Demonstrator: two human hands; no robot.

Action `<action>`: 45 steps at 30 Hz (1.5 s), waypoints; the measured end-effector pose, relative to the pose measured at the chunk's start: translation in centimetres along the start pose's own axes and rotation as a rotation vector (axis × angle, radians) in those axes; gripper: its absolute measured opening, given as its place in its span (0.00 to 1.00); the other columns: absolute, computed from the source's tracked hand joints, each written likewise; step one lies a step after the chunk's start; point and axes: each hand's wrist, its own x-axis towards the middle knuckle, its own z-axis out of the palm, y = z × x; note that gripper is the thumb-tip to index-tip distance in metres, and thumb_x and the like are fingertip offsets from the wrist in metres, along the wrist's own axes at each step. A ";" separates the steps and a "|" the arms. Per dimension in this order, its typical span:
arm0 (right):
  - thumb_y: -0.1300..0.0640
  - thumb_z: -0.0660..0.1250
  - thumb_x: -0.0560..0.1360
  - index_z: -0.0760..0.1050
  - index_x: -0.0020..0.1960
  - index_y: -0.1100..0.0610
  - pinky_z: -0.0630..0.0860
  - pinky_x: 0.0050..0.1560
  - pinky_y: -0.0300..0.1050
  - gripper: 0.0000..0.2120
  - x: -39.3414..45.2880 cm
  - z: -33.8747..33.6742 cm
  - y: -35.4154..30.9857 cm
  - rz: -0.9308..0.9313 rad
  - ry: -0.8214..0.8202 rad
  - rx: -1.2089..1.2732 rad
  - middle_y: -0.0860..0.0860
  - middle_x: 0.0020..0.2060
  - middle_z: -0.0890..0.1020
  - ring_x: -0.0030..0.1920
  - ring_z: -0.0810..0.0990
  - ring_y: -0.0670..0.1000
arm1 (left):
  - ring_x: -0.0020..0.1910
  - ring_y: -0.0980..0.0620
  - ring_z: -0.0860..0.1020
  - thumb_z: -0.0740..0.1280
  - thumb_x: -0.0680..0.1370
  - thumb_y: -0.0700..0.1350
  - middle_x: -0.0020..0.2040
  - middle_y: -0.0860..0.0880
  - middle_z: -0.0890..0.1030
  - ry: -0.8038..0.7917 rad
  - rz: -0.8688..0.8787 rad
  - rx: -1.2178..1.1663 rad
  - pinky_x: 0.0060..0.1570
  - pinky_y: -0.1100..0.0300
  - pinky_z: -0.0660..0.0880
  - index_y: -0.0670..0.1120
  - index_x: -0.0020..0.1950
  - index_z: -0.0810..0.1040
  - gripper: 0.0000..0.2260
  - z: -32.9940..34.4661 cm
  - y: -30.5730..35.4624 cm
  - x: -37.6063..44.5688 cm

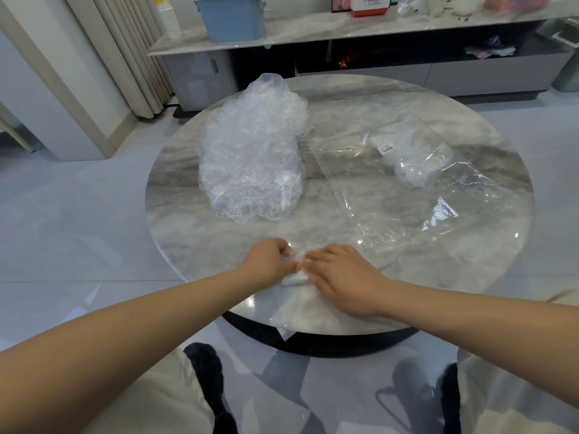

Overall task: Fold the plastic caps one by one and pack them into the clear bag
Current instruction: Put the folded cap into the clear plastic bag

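Observation:
A small, partly folded plastic cap [295, 277] lies near the front edge of the round marble table [344, 98]. My left hand [269, 261] grips its left end with curled fingers. My right hand [341, 274] lies flat, fingers straight, pressing the cap from the right. A tall heap of crumpled clear plastic caps [253, 158] stands at the table's middle left. The flat clear bag [391, 183] lies on the right side, with a wad of folded white caps [413, 158] inside its far end.
A low marble-topped cabinet [344, 29] runs behind the table, carrying a blue bin [232, 17] and bottles. The table's dark base [313, 343] is just ahead of my knees and feet. Grey tiled floor surrounds the table.

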 end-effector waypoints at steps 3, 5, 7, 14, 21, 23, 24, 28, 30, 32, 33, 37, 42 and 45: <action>0.51 0.60 0.79 0.72 0.63 0.56 0.61 0.61 0.44 0.16 -0.1 -1.2 0.6 0.058 0.183 0.090 0.50 0.61 0.75 0.62 0.68 0.53 | 0.33 0.56 0.73 0.74 0.71 0.42 0.33 0.52 0.74 -0.039 -0.035 -0.211 0.30 0.70 0.68 0.47 0.36 0.74 0.10 -0.6 0.8 0.0; 0.50 0.63 0.77 0.70 0.65 0.56 0.61 0.63 0.42 0.18 -0.4 -1.9 1.0 0.119 0.219 0.190 0.49 0.62 0.73 0.63 0.66 0.51 | 0.31 0.58 0.73 0.75 0.70 0.41 0.32 0.52 0.75 -0.096 -0.041 -0.323 0.31 0.71 0.69 0.46 0.36 0.75 0.09 -1.0 1.7 -0.1; 0.50 0.65 0.76 0.68 0.68 0.55 0.61 0.66 0.41 0.22 -0.7 -2.5 1.5 0.158 0.208 0.299 0.49 0.65 0.72 0.66 0.64 0.50 | 0.32 0.58 0.75 0.76 0.70 0.40 0.32 0.51 0.77 -0.147 -0.014 -0.374 0.34 0.68 0.72 0.46 0.37 0.77 0.08 -1.3 2.6 -0.2; 0.52 0.68 0.75 0.75 0.62 0.55 0.65 0.47 0.34 0.18 -1.5 -4.9 3.4 0.324 0.066 0.493 0.48 0.52 0.79 0.56 0.73 0.47 | 0.33 0.59 0.76 0.74 0.71 0.39 0.35 0.50 0.79 -0.235 0.106 -0.421 0.34 0.72 0.73 0.45 0.40 0.79 0.05 -1.4 5.9 0.1; 0.54 0.71 0.72 0.77 0.43 0.60 0.63 0.32 0.35 0.09 -3.1 -7.0 5.6 0.464 0.127 0.545 0.45 0.30 0.71 0.33 0.69 0.45 | 0.40 0.54 0.78 0.69 0.76 0.41 0.42 0.48 0.80 -0.223 0.131 -0.568 0.41 0.66 0.77 0.44 0.51 0.77 0.05 -0.1 7.7 0.5; 0.54 0.71 0.72 0.76 0.41 0.61 0.62 0.31 0.36 0.10 -3.4 -7.7 6.2 0.518 0.193 0.542 0.47 0.30 0.71 0.32 0.69 0.46 | 0.40 0.57 0.79 0.67 0.78 0.43 0.44 0.48 0.80 -0.166 0.127 -0.558 0.43 0.66 0.77 0.46 0.51 0.77 0.03 0.1 8.0 0.8; 0.53 0.71 0.72 0.76 0.41 0.61 0.62 0.31 0.36 0.11 -3.5 -8.0 6.6 0.546 0.227 0.539 0.47 0.30 0.71 0.32 0.68 0.46 | 0.42 0.58 0.80 0.67 0.78 0.42 0.47 0.48 0.81 -0.138 0.126 -0.543 0.45 0.64 0.77 0.48 0.50 0.77 0.03 0.3 8.0 1.1; 0.55 0.69 0.74 0.74 0.41 0.63 0.63 0.28 0.32 0.11 -4.2 -8.7 8.2 0.640 0.327 0.575 0.49 0.31 0.70 0.31 0.67 0.47 | 0.50 0.54 0.80 0.64 0.78 0.41 0.51 0.49 0.81 -0.032 0.154 -0.366 0.52 0.61 0.75 0.49 0.50 0.78 0.04 1.4 8.1 1.9; 0.56 0.67 0.75 0.71 0.41 0.60 0.62 0.29 0.33 0.10 -4.3 -8.6 9.0 0.700 0.344 0.619 0.49 0.31 0.69 0.32 0.67 0.48 | 0.50 0.54 0.78 0.63 0.78 0.40 0.51 0.51 0.81 0.018 0.210 -0.219 0.46 0.69 0.72 0.49 0.51 0.78 0.06 2.0 8.3 2.3; 0.55 0.65 0.76 0.70 0.40 0.59 0.62 0.33 0.40 0.09 -4.4 -8.5 9.6 0.765 0.349 0.709 0.51 0.34 0.70 0.35 0.67 0.50 | 0.48 0.56 0.77 0.62 0.78 0.40 0.51 0.52 0.81 0.059 0.269 -0.142 0.41 0.74 0.69 0.47 0.52 0.79 0.08 2.6 8.7 2.7; 0.56 0.64 0.77 0.68 0.39 0.58 0.62 0.34 0.42 0.10 -4.4 -8.5 9.8 0.795 0.348 0.767 0.51 0.34 0.70 0.36 0.67 0.51 | 0.48 0.57 0.76 0.62 0.78 0.40 0.51 0.52 0.81 0.068 0.291 -0.128 0.42 0.73 0.69 0.47 0.53 0.79 0.08 2.9 9.0 2.9; 0.59 0.63 0.75 0.70 0.41 0.58 0.65 0.36 0.42 0.05 -4.6 -8.4 10.4 0.939 0.334 1.002 0.55 0.40 0.75 0.36 0.71 0.52 | 0.54 0.55 0.75 0.64 0.78 0.41 0.56 0.50 0.79 0.060 0.359 -0.031 0.51 0.68 0.67 0.46 0.56 0.79 0.08 4.5 10.2 3.7; 0.58 0.63 0.74 0.76 0.53 0.62 0.68 0.36 0.42 0.10 -5.0 -7.3 10.5 1.075 0.247 1.097 0.61 0.52 0.81 0.42 0.76 0.55 | 0.66 0.49 0.68 0.71 0.73 0.53 0.67 0.47 0.70 -0.013 0.394 0.236 0.64 0.56 0.64 0.46 0.68 0.70 0.26 6.8 11.8 4.8; 0.61 0.61 0.75 0.74 0.47 0.62 0.65 0.33 0.40 0.05 -5.6 -7.0 10.3 1.083 0.204 1.105 0.57 0.39 0.78 0.36 0.73 0.53 | 0.68 0.45 0.64 0.71 0.71 0.58 0.69 0.45 0.66 -0.027 0.380 0.355 0.65 0.53 0.62 0.47 0.72 0.63 0.34 7.9 12.5 5.1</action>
